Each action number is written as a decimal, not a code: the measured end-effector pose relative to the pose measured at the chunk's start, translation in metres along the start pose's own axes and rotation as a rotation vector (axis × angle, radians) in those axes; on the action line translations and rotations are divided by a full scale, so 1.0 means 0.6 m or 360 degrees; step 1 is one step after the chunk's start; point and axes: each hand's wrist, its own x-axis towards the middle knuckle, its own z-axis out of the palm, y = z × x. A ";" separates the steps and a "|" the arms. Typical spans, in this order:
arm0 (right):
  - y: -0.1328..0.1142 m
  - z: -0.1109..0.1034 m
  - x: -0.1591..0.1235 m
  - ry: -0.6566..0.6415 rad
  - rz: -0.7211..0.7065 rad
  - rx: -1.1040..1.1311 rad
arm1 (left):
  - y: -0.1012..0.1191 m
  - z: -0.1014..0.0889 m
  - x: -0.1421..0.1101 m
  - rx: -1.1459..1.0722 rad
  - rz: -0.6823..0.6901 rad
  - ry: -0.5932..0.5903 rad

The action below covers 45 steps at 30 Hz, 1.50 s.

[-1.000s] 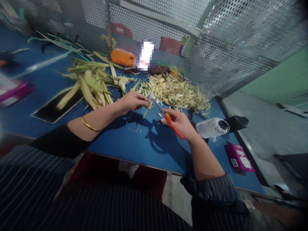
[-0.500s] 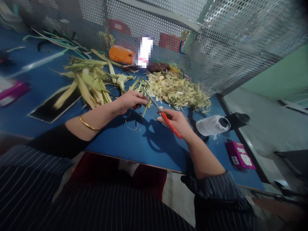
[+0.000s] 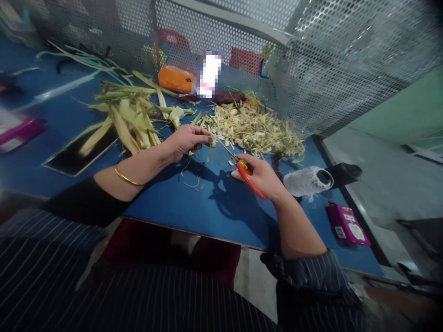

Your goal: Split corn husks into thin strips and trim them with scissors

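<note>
Okay, right hand (image 3: 262,176) gripping red scissors (image 3: 254,186); left hand (image 3: 188,142) pinching husk strip (image 3: 212,142) above table (image 3: 180,198), near the blades (image 3: 230,153). Grip hides part of strip, blade ends hard to make out. Bright thing (image 3: 210,74) behind, pixelated. Scraps (image 3: 256,129) beyond, long husks (image 3: 133,120) partly covering dark panel (image 3: 71,157), white spool (image 3: 298,181) right. Mesh screen (image 3: 311,69) blocks the back.
</note>
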 end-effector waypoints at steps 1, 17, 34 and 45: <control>0.000 -0.001 0.000 0.0024 -0.0004 -0.0015 | 0.000 -0.001 0.001 -0.0002 0.0009 0.0010; -0.016 -0.022 -0.008 0.0034 -0.0118 -0.0194 | 0.017 -0.021 0.003 0.0183 -0.0049 0.0046; -0.007 -0.031 -0.013 -0.0049 -0.0008 -0.0034 | 0.019 -0.039 0.010 0.0137 -0.0052 -0.0132; -0.009 -0.006 0.002 0.0214 0.0086 0.0311 | 0.009 -0.023 0.012 -0.0723 -0.0148 0.0066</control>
